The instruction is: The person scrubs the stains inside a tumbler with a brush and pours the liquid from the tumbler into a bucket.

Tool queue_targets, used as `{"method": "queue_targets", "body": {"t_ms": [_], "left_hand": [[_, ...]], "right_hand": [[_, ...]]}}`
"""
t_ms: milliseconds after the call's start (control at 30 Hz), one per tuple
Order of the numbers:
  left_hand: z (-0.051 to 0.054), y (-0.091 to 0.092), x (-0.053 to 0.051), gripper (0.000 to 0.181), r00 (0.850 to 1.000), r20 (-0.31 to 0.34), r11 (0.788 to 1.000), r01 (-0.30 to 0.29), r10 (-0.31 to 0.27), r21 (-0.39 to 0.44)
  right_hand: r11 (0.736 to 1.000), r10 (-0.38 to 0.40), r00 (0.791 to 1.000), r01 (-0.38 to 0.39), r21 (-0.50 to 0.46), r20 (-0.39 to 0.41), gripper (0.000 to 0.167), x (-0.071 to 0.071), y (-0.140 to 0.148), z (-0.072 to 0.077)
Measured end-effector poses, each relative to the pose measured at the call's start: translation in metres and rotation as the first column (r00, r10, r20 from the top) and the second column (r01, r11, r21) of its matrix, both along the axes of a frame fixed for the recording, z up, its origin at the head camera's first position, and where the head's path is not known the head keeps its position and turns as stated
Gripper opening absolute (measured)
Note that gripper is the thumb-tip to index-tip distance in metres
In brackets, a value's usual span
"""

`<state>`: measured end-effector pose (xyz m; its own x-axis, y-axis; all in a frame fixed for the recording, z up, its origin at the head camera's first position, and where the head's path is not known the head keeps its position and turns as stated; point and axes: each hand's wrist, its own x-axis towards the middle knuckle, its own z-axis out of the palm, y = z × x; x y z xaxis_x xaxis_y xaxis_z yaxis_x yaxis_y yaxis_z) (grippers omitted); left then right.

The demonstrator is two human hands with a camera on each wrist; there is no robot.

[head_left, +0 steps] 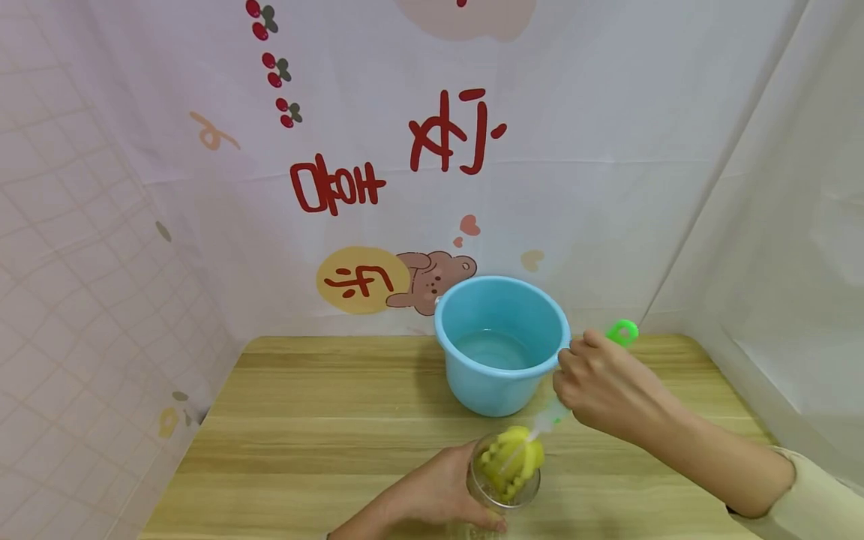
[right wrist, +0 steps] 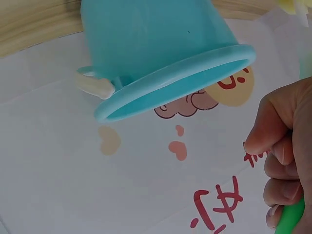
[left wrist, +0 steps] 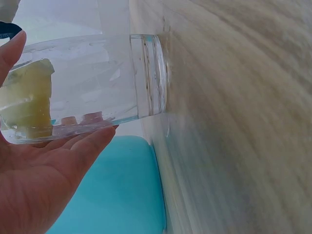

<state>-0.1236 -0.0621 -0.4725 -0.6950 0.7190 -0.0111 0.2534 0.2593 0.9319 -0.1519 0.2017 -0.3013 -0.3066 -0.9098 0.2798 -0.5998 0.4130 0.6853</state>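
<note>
My left hand [head_left: 439,486] holds a clear drinking glass [left wrist: 92,68] around its side, thumb on one side and fingers on the other. In the left wrist view the glass's thick base is at or close to the wooden tabletop. A bottle brush with a yellow sponge head [head_left: 511,459] reaches into the mouth of the glass, and the sponge shows through the wall. My right hand [head_left: 597,386] grips the brush by its handle, whose green end [head_left: 625,332] sticks out above the fist. The curled fingers hide the handle's middle.
Just behind the glass stands a light blue bucket [head_left: 496,390] with some water in it, near my right hand. The wooden table [head_left: 304,435] meets a white printed cloth [head_left: 607,150] at the back, and white cloth also hangs on both sides.
</note>
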Motion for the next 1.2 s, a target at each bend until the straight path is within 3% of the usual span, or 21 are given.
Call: {"method": "queue_targets", "body": {"t_ms": [233,767,1000,1200], "left_hand": [[0.002,0.0,0.0,0.081,1.0,0.013,1.0,0.012,-0.012,0.024],[0.003,0.0,0.003,0.072,0.999,0.03,1.0,-0.02,0.02,-0.001],[0.001,0.001,0.002,0.071,1.0,0.022,1.0,-0.005,0.005,0.022],[0.0,0.001,0.003,0.072,1.0,0.017,0.999,0.0,-0.001,0.04]], "right_hand": [[1.0,0.015,1.0,-0.015,-0.003,0.001,0.037,0.012,0.009,0.002],[0.993,0.06,0.992,-0.048,0.11,-0.107,0.028,0.033,-0.004,0.014],[0.988,0.089,0.982,-0.066,0.138,-0.166,0.027,0.036,-0.019,0.02],[0.987,0.081,0.982,-0.055,0.152,-0.171,0.031,0.033,-0.031,0.024]]}}
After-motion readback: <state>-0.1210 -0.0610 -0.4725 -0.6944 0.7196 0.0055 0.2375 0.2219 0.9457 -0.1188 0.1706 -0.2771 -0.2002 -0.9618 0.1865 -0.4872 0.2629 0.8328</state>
